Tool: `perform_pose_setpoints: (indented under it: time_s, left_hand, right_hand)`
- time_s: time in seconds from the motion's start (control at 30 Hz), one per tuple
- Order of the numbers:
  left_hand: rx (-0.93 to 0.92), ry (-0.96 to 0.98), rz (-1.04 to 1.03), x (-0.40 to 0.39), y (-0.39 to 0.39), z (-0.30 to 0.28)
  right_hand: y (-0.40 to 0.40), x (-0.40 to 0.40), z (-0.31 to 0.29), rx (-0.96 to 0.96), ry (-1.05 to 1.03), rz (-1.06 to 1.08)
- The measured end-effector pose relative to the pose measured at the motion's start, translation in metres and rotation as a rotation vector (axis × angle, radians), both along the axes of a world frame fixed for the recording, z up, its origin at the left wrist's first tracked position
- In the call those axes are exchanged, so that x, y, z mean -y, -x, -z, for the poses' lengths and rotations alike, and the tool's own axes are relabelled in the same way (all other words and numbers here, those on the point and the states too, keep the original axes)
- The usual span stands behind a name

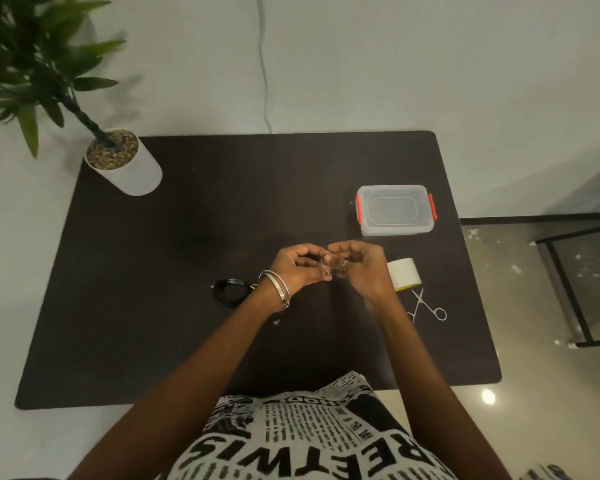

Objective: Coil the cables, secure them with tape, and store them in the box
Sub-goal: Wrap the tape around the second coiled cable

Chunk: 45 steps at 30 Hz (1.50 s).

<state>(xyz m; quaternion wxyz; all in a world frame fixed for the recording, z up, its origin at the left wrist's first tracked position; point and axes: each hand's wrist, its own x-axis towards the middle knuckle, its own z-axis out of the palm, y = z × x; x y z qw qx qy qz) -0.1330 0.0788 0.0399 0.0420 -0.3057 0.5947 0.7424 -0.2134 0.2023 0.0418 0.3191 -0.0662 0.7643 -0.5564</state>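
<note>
here, seen from above, a person's left hand (297,268) and right hand (359,266) met above a dark table (222,209), their fingers (326,252) curled together around something small and pale, perhaps a strip of tape; it was too small to tell. a coiled black cable (230,292) lay on the table just left of the left wrist, nearer that hand, its long side running left to right. a roll of tape (404,274) sat just right of the right hand, scissors (426,306) beside it nearer the person. the clear box (395,210), lid on, red clips at its sides, stood farther away to the right. a potted plant (123,162) stood at the far left corner, before a pale wall.
</note>
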Motion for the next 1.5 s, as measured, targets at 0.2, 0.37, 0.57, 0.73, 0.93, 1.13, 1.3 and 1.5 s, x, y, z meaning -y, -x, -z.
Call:
perform_pose_setpoints:
  time_s: [0.2,0.37,0.57,0.73,0.93,1.13,1.3,1.5]
  left_hand:
    - [0.024,0.177,-0.006,0.011,-0.012,0.001]
    - [0.063,0.133,-0.018,0.020,-0.017,-0.008]
    - [0.168,-0.066,-0.104,0.028,-0.015,-0.021]
    - [0.299,-0.186,-0.132,0.038,-0.014,-0.012]
    - [0.424,-0.130,-0.358,0.058,-0.022,0.019]
    - [0.352,0.214,-0.216,0.060,-0.014,0.033]
    - [0.350,0.596,-0.006,0.061,0.006,0.044]
    - [0.267,0.450,-0.140,0.063,0.018,0.049]
  right_hand:
    - [-0.011,0.015,-0.002,0.009,-0.044,0.040]
    - [-0.020,0.026,-0.002,0.153,0.093,0.136]
    - [-0.031,0.039,0.006,0.418,0.302,0.396]
    - [-0.043,0.043,0.013,0.323,0.354,0.450]
    - [-0.030,0.044,0.015,0.271,0.470,0.542]
    - [-0.014,0.037,0.021,0.294,0.437,0.541]
    - [-0.009,0.031,0.030,0.304,0.413,0.565]
    - [-0.001,0.023,0.035,0.300,0.387,0.530]
